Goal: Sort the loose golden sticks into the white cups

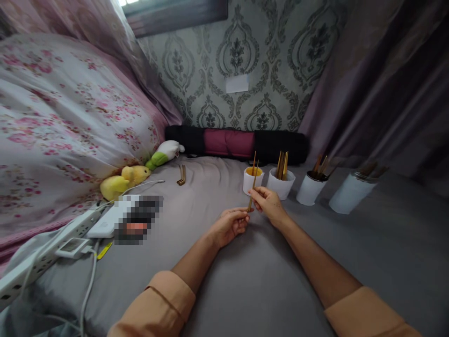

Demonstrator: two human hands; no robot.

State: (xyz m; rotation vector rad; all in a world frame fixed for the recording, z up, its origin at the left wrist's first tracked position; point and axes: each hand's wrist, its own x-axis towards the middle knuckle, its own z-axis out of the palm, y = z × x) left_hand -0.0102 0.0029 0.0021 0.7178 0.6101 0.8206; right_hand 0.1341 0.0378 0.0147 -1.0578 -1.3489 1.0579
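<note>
My right hand (268, 204) and my left hand (230, 226) meet over the grey bed sheet (245, 281), both pinched on one thin wooden stick (252, 191) that stands nearly upright between them. The right hand grips it higher, the left hand near its lower end. Just behind the hands stands a white cup with a yellow inside (252, 179) holding another stick. Beside it, a second white cup (281, 183) holds several light sticks. Two loose sticks (181, 174) lie on the sheet to the left.
Two more white cups (310, 188) (351, 192) with darker sticks stand to the right. A black and maroon bolster (235, 143) lies along the wall. Plush toys (122, 180), a power strip (52, 243) with cables and a white box (105, 222) sit at left by floral bedding (63, 121).
</note>
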